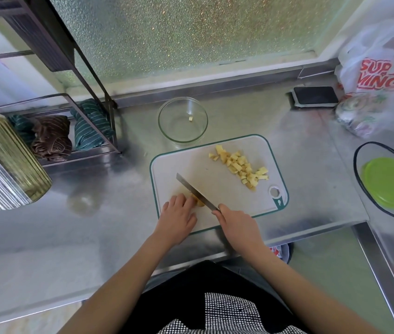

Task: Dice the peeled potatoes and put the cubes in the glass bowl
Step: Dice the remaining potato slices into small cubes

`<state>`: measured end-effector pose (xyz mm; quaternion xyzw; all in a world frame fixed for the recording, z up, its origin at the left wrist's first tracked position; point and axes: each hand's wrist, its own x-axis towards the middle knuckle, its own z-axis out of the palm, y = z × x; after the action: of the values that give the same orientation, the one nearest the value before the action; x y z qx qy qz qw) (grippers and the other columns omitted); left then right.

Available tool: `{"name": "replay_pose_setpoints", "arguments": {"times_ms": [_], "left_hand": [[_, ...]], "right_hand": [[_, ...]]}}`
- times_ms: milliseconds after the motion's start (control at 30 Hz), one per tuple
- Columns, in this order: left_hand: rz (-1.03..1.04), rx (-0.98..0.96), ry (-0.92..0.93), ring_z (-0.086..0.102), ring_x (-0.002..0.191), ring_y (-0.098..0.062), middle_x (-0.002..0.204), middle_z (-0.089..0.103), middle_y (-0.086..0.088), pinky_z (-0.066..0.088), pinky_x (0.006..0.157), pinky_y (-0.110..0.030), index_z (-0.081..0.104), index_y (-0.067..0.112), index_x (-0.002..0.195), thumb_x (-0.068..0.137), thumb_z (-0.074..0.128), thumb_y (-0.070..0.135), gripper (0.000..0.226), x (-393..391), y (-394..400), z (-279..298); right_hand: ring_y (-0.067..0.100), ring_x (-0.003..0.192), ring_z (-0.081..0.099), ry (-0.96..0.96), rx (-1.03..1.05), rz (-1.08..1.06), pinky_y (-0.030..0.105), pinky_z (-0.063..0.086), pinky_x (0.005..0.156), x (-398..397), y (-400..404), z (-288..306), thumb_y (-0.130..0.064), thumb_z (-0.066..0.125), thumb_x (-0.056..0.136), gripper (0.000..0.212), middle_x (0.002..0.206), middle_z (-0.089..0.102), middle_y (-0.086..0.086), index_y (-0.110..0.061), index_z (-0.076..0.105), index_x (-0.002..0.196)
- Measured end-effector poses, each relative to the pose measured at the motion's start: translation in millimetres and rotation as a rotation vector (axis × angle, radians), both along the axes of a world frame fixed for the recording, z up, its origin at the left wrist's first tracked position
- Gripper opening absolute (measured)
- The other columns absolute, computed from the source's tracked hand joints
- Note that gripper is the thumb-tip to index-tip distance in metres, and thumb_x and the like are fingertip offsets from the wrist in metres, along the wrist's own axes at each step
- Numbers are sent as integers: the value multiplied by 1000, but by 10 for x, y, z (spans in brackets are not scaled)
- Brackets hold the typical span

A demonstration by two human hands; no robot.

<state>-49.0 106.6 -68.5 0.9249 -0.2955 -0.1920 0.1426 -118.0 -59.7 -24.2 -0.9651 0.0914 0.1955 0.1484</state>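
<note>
One piece of peeled potato [197, 201] is left on the near left part of the white cutting board [217, 174], mostly hidden under the left hand [176, 216], whose curled fingers press down on it. The right hand [235, 222] is wrapped round the handle of a knife [196, 192], the blade angled across the potato with its tip pointing away to the left. A heap of yellow cubes [240, 166] lies on the board's far right side. Just beyond the board stands the glass bowl [183, 120], holding a single cube [190, 119]. Everything sits on a steel table [311, 165], with a green lid [391, 182] off to the right.
</note>
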Motion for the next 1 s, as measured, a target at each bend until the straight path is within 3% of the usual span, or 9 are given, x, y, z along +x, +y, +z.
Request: {"name": "replay_pose_setpoints", "arguments": {"times_ms": [233, 567, 667, 800, 933, 1000], "left_hand": [[30, -4, -13, 44, 86, -25, 93, 46, -4, 36, 75, -36, 49, 15, 104, 81, 28, 38, 39, -4, -15, -27], [31, -42, -27, 44, 83, -25, 89, 46, -5, 41, 74, -39, 49, 11, 92, 80, 30, 33, 31, -48, 34, -30], [29, -56, -23, 44, 84, -25, 89, 46, -6, 40, 76, -39, 47, 10, 89, 81, 29, 33, 30, -72, 57, -36], [89, -68, -67, 52, 74, -28, 81, 50, -6, 47, 66, -37, 50, 11, 81, 81, 36, 34, 27, -40, 7, -34], [118, -87, -52, 54, 77, -30, 83, 54, -8, 44, 67, -39, 53, 9, 83, 85, 39, 40, 34, -16, -27, -40], [209, -160, 27, 52, 83, -29, 88, 53, -8, 40, 72, -37, 51, 9, 86, 88, 50, 37, 28, -5, -41, -24]], "right_hand": [[29, 76, 64, -5, -84, 100, 32, 40, 60, 44, -70, 3, -50, 21, 99, 42, 86, 67, 7, -18, 46, 108], [34, 81, 62, 62, -41, 112, 36, 46, 66, 123, -178, -102, -46, 26, 100, 39, 89, 65, 13, -14, 48, 108], [31, 81, 61, 75, 65, 55, 36, 47, 69, 155, -238, -140, -46, 32, 99, 37, 87, 65, 11, -14, 52, 98], [25, 87, 57, 148, 420, -120, 33, 39, 76, 230, -336, -134, -34, 44, 98, 27, 86, 62, 10, -14, 57, 86], [18, 74, 53, 102, 461, -108, 33, 40, 71, 244, -388, -54, -31, 44, 98, 31, 68, 54, -4, -18, 50, 71], [16, 70, 51, 96, 454, -93, 31, 39, 68, 234, -410, -20, -31, 44, 98, 33, 65, 50, -7, -23, 44, 67]]}}
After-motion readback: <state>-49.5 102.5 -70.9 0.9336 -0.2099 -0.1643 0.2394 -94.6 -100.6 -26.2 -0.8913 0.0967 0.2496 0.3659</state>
